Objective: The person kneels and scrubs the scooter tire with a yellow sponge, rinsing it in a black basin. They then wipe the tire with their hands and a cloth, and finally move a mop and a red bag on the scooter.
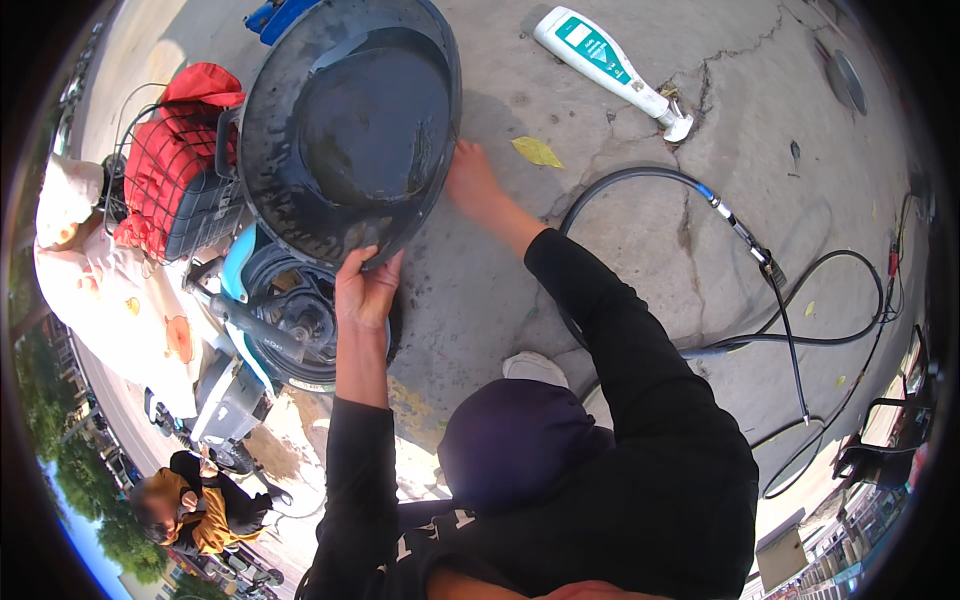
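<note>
A large black basin [255, 135] with dark water [367, 127] pooled inside is in front of me, upper left of centre. My left hand [366, 289] grips its near rim, thumb on the inner side. Against the right outer wall rests my right hand [474, 180], its fingers partly hidden by the basin. Whether the basin touches the ground cannot be made out. Just below it, beside my left hand, is a scooter wheel [300, 330] with a black tyre and a light-blue fender [238, 262].
On cracked concrete lie a white spray bottle [615, 71] with a teal label and a black air hose [637, 174] with a metal inflator fitting [739, 225]. A wire basket [187, 176] holds red cloth [199, 86]. Another person [202, 506] is at lower left.
</note>
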Tool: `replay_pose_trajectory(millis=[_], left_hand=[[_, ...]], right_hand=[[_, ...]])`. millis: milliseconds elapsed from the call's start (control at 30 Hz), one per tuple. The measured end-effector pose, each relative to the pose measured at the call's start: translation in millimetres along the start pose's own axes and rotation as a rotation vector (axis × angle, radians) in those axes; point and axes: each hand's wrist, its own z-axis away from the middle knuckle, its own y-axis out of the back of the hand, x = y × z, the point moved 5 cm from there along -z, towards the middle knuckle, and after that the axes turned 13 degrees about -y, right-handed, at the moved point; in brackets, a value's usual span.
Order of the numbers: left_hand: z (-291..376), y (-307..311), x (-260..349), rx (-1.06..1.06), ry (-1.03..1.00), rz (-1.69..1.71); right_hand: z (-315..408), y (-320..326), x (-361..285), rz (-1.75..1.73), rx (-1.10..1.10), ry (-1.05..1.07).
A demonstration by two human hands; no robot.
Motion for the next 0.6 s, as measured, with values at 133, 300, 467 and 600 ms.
replay_pose_trajectory(millis=[133,300,467,600], left_hand=[[-16,-3,-13,-0.019,0.013,0.059],[-23,-14,-27,-0.047,0.026,0.068],[-21,-11,-48,-0.030,0.026,-0.086],[-14,-6,-67,-0.009,0.021,-0.115]], right_hand=[[-4,-2,12,-0.118,0.012,-0.102],[-8,21,27,-0.078,0.002,-0.167],[26,103,97,-0.176,0.179,-0.327],[33,143,154,0.099,0.212,-0.347]])
